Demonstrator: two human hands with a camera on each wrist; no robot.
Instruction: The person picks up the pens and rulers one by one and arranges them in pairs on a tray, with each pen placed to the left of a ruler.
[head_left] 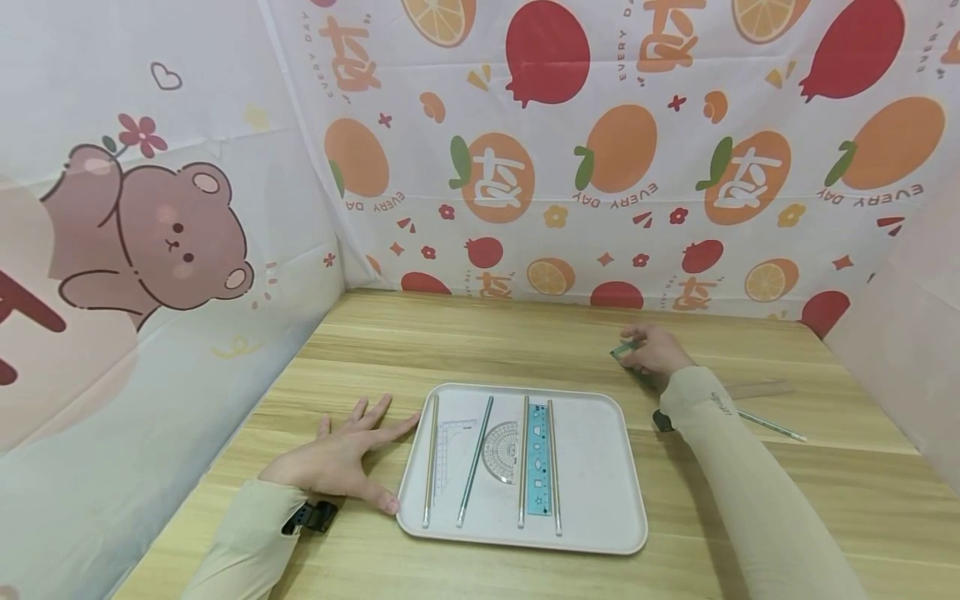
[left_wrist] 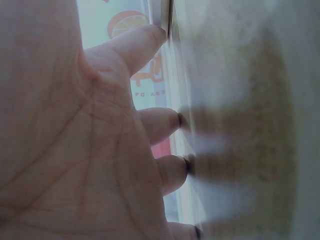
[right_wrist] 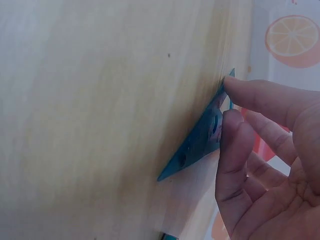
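My right hand (head_left: 654, 357) pinches a teal triangular set square (right_wrist: 192, 147) between thumb and fingertips, tilted close over the table behind the tray's right side. Part of it is hidden by the fingers in the head view. To the left, my left hand (head_left: 341, 458) rests with fingers spread, the thumb and forefinger right at the rim of the white tray (head_left: 600, 467). On the tray lie a green pencil (head_left: 475, 462), three gold pencils (head_left: 431, 462), a clear set square (head_left: 446, 450), a clear protractor (head_left: 501, 452) and a turquoise ruler (head_left: 538, 462).
Right of the tray, partly behind the right forearm, a green pencil (head_left: 776, 427) and a clear ruler-like strip (head_left: 761, 388) lie on the wooden table (head_left: 480, 342). Fruit-printed cloth (head_left: 555, 167) hangs behind the table, and a bear-printed one (head_left: 180, 242) on the left.
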